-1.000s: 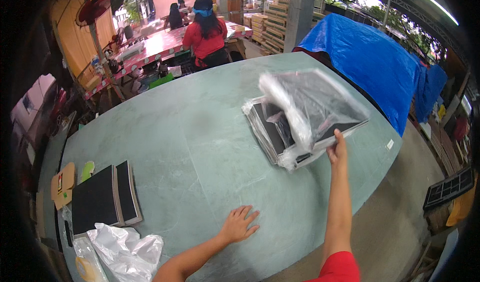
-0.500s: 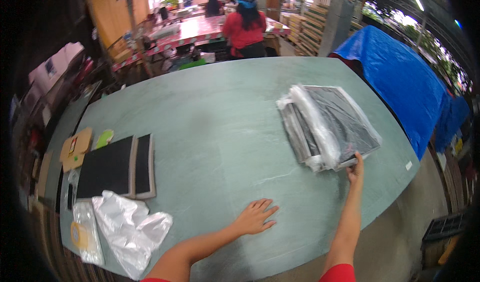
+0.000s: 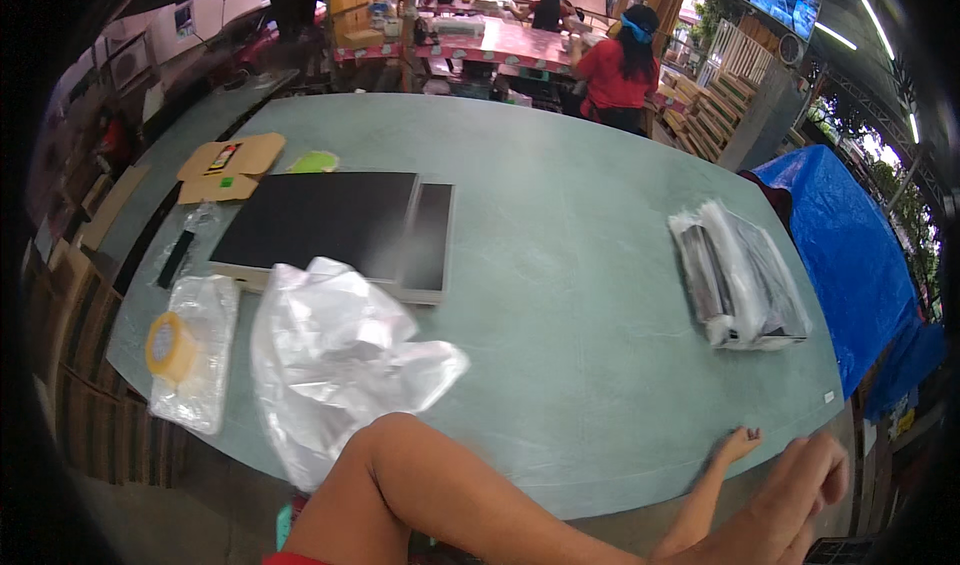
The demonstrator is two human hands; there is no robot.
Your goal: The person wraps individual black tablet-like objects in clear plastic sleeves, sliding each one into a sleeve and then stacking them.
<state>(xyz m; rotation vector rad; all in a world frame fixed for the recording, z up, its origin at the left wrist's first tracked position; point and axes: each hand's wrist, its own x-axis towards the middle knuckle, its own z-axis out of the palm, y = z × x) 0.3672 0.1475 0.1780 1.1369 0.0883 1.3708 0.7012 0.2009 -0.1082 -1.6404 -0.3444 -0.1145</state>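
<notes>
One plastic-wrapped stack [image 3: 752, 277], beyond both hands [image 3: 798, 487], well apart, on green table [image 3: 585, 365]

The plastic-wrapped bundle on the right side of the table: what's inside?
Through the bundle's clear wrapping, dark, flat pieces show. Whitish plastic folds cover part of them, so their number and whatever lies beneath cannot be seen.

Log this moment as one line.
left hand: before right forearm, nothing visible held | right hand: near edge of grey-green tabletop | clear-plastic-wrapped black stack: tabletop right | crumpled silvery plastic sheet: left
</notes>
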